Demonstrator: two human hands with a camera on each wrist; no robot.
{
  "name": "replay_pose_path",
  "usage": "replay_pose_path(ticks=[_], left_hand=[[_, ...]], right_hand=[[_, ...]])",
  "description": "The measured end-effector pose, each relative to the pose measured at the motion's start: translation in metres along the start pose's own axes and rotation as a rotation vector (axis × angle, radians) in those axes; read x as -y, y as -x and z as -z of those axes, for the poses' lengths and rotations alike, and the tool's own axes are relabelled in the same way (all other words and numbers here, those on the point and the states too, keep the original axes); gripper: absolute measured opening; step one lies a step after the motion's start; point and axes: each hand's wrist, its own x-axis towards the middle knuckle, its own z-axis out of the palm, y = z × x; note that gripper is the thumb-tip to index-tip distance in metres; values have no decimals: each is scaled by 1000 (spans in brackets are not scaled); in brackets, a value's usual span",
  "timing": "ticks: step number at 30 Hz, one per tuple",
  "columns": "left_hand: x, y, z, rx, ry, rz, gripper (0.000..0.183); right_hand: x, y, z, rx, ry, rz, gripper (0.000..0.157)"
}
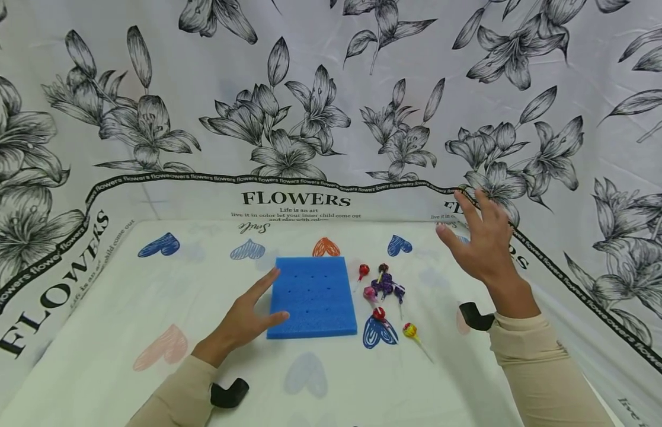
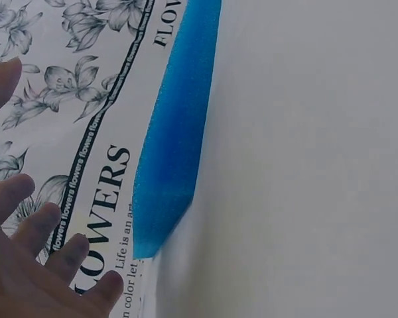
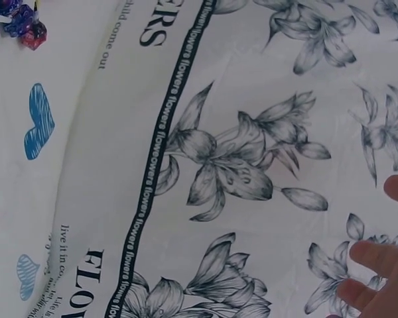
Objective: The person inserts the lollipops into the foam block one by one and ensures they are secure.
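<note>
A flat blue foam block (image 1: pixel 314 299) with several small holes in its top lies on the table. My left hand (image 1: pixel 244 320) is at its left side, fingers spread, fingertips overlapping the edge in the head view. In the left wrist view the foam block (image 2: pixel 176 132) shows its side beside the fingers (image 2: pixel 69 255). My right hand (image 1: pixel 482 243) is raised at the right with fingers spread and holds nothing. Between block and right hand lies a loose group of wrapped lollipops: purple ones (image 1: pixel 384 284), red ones (image 1: pixel 364 271), a pink one (image 1: pixel 370 293) and a yellow one (image 1: pixel 411 330).
A white cloth printed with hearts (image 1: pixel 306 375) covers the table. Behind it hangs a white curtain with black flower drawings (image 1: pixel 288 118), folding round the left and right sides. Black pieces (image 1: pixel 230 393) sit at both wrists.
</note>
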Motion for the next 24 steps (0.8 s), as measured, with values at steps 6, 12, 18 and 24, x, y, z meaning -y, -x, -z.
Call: replay_pose_path(ticks=[6, 12, 18, 24], left_hand=[[7, 1, -2, 50, -3, 43, 88], [16, -1, -4, 112, -45, 85, 91], [20, -3, -6, 165, -113, 102, 95], [22, -3, -10, 207, -173, 100, 93]], right_hand=[[2, 0, -1, 3, -7, 3, 73], [4, 0, -3, -6, -25, 28, 73], [5, 0, -6, -10, -52, 62, 72], [6, -2, -7, -2, -66, 95, 72]])
